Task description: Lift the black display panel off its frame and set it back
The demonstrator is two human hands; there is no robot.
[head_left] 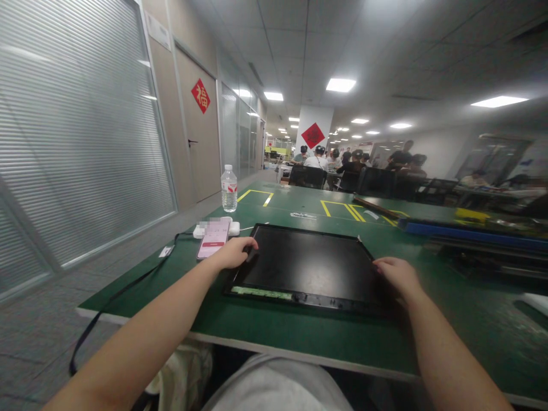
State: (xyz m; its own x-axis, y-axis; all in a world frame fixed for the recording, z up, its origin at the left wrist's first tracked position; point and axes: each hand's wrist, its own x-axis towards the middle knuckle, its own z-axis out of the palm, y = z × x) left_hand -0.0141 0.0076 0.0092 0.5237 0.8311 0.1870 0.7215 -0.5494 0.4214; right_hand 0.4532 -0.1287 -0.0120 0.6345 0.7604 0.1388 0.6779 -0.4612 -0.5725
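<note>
A black, flat screen panel (pixel 308 262) with a thin dark frame lies on the green table in front of me. Along its near edge runs a pale green strip (pixel 261 293). My left hand (pixel 233 253) grips the panel's left edge, thumb over the frame and the other fingers hidden at the side. On the opposite side my right hand (pixel 398 275) holds the right edge, its fingertips closed on the frame. Just beyond my left hand a phone (pixel 214 238) with a lit pink screen leans on a white power strip (pixel 234 229).
A water bottle (pixel 229 191) stands at the table's left edge. A black cable (pixel 128 282) hangs over that edge. Yellow tape marks (pixel 342 204) cross the far tabletop (pixel 295 201). Blue-edged dark parts (pixel 471 229) lie on the right. Several people sit farther back.
</note>
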